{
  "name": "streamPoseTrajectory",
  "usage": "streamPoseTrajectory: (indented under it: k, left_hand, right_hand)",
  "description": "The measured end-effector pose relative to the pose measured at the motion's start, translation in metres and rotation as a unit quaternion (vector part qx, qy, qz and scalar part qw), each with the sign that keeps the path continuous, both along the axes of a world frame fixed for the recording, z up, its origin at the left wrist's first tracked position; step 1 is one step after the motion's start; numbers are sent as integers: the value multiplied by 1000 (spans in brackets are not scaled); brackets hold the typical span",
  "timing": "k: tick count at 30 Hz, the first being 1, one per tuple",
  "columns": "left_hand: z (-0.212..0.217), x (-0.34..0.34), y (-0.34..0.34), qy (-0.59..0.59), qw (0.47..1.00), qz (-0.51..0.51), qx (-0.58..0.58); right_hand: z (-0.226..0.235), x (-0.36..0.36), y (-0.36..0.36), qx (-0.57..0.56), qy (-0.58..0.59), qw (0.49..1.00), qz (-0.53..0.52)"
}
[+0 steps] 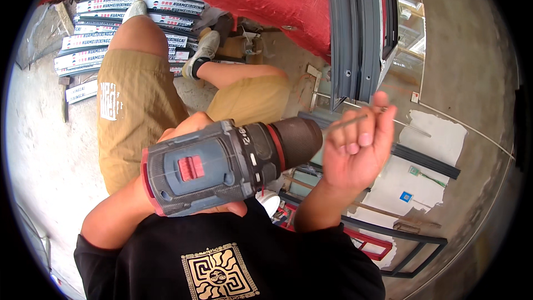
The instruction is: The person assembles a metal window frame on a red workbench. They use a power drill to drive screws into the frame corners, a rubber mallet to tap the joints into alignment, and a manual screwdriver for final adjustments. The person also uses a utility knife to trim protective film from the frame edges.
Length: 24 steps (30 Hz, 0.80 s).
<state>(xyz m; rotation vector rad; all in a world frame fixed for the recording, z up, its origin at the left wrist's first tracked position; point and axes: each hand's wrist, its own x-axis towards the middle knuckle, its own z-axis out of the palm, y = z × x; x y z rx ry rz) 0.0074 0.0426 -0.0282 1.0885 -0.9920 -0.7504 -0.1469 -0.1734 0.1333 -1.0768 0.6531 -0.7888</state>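
Note:
My left hand (191, 124) is wrapped round a blue-and-black cordless drill (216, 166), which hides the grip and most of the fingers. The drill has a red switch on top, and its dark chuck (294, 140) points right. From the chuck a thin long bit (347, 124) runs across the fingers of my right hand (355, 153). There, thumb and forefinger pinch a small dark piece at the bit's tip, which looks like a screw but is too small to be sure. Just beyond the fingertips are the ends of grey metal profiles (358, 72).
The profiles lie on a bench covered in red cloth (266, 0). White-wrapped strips (127, 39) are stacked on the floor at the far left, near my feet. A dark frame (427, 255), a red frame (369, 244) and a white container (269, 203) are at the lower right.

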Motion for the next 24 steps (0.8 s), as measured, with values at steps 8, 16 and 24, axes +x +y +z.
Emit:
streamPoseTrajectory:
  k: [8,16,24]
  left_hand:
    - [17,-9,-33,92,995,35,9]
    - [28,-16,-45,158,985,26,62]
    - [31,-10,-49,115,991,31,65]
  right_hand:
    - [-1,-1,-69,-409,193,872,-186]
    - [-20,11,-98,-485,229,831,-144]
    - [-32,7,-104,-496,240,827,-117]
